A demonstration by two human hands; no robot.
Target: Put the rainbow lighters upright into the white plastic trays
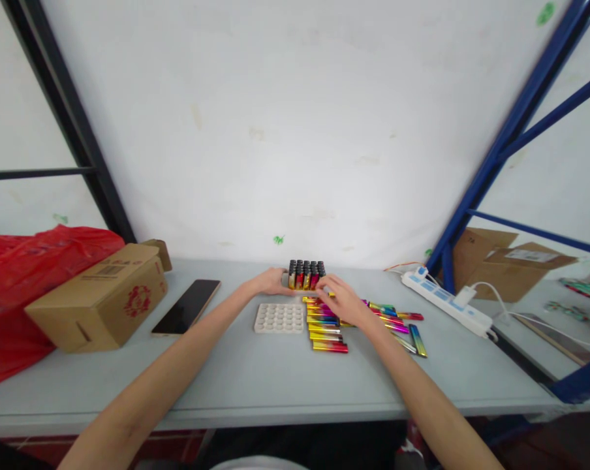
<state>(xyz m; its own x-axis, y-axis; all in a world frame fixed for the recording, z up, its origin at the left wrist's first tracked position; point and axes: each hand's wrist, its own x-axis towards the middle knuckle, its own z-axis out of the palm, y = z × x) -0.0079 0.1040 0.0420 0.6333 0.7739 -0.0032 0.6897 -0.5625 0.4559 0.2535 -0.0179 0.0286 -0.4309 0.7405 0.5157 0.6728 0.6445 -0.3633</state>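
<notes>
Rows of lighters (307,277) with black tops and shiny red, gold and dark bodies stand upright, packed together in a tray whose pale edge shows along the front. My left hand (271,282) is curled round the left side of this block, its thumb along the front. At the right front corner of the block, my right hand (341,300) has its fingers bent together; what they hold, if anything, is hidden. Several shiny coloured lighters (330,348) lie flat under and around my right hand. A white tray (279,318) with round hollows lies in front of my left hand.
A black phone (187,307), a cardboard box (104,294) and a red plastic bag (11,294) are at the left. To the right are a white power strip (446,301) with cables, a blue metal frame (500,150) and an opened carton (500,264). A white wall stands behind.
</notes>
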